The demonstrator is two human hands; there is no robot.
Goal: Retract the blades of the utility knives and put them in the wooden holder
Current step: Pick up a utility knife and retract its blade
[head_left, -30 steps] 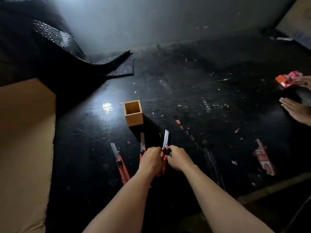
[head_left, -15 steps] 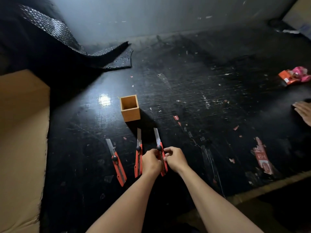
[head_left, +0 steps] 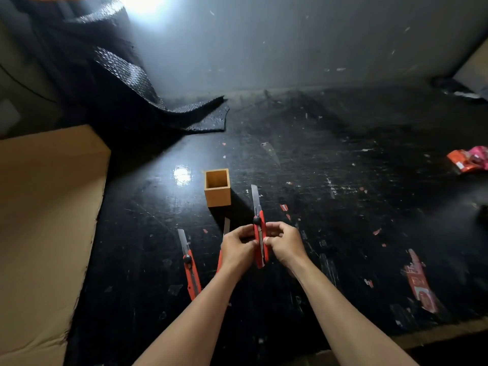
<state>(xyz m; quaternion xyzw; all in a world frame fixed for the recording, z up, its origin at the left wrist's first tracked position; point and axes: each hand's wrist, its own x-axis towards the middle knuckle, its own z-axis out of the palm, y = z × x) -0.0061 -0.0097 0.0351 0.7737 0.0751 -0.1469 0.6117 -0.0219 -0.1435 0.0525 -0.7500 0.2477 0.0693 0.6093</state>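
both hands, left hand (head_left: 237,248) and right hand (head_left: 284,243), pinch a red utility knife (head_left: 260,239) between them, blade still out. two more knives (head_left: 190,270) lie on the black desk (head_left: 343,207), just short of the empty wooden holder (head_left: 217,188).

middle knife (head_left: 226,228): mostly hidden behind left hand (head_left: 236,248); only blade tip and a red sliver show
wrapper (head_left: 470,159): cut by right edge
holder (head_left: 217,191): floor inside unseen
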